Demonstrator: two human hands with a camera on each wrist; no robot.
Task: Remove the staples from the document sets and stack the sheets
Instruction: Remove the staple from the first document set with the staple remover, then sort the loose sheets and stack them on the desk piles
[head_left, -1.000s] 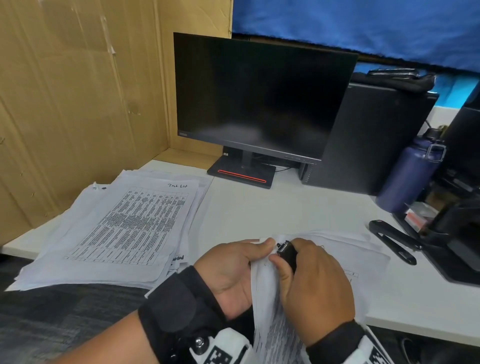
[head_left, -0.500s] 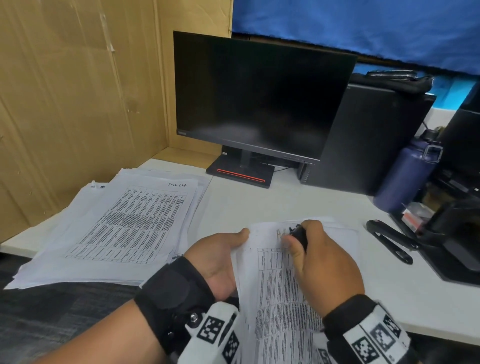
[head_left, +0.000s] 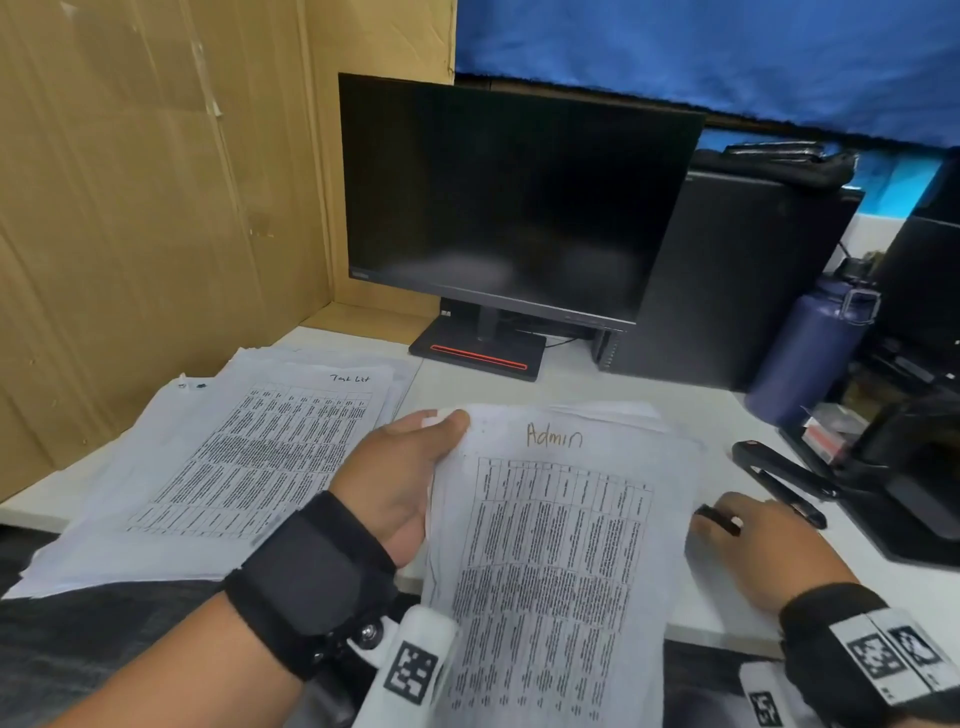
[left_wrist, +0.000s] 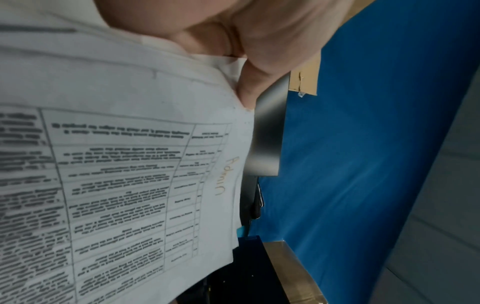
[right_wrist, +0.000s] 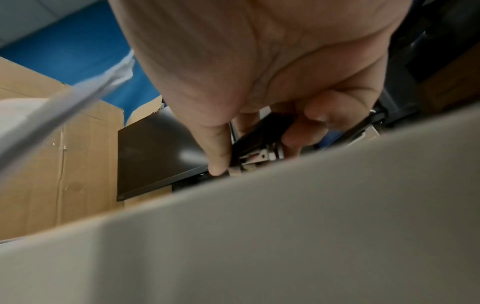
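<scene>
While gripping the Admin set (head_left: 561, 545) by its top corner, with the left hand (head_left: 410, 483) curled round the edge, carrying it further left toward the sheet stack (head_left: 218, 467) and squaring edges. Keeping the right hand (head_left: 753, 545), pinching the staple remover (right_wrist: 259, 142), low on the desk (head_left: 597, 389) to the right, clear of the paper.

- Document set (head_left: 561, 545): white sheets, black printed table, "Admin" handwritten in orange-brown.
- Monitor (head_left: 519, 197): black, with a red stripe on its base.
- Bottle (head_left: 802, 358): dark blue.
- Stapler (head_left: 779, 480): black.
- Backdrop cloth (head_left: 727, 52): blue.
</scene>
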